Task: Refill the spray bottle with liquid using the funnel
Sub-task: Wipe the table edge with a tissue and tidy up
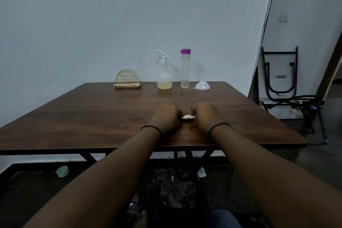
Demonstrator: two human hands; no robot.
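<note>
1. Both hands rest near the middle of the counter (92, 116), fingers curled.
2. The left hand (165, 117) and right hand (206, 116) each pinch one end of a small white cloth (187, 117).
3. Far side, left to right: wire rack (127, 79), spray bottle (164, 72) holding yellowish liquid, purple-capped bottle (185, 68), upside-down funnel (202, 84).

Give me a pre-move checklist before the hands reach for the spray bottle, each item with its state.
1. Spray bottle upright at the far edge: ok.
2. Trigger head off, neck open for filling: not ok, it is on.
3. Funnel within sight, beside the purple-capped bottle: ok, standing mouth down.
4. Purple cap removed: not ok.
5. Hands free: not ok; left hand and right hand hold a small white piece between them.
6. Liquid in the purple-capped bottle: cannot tell.
</note>
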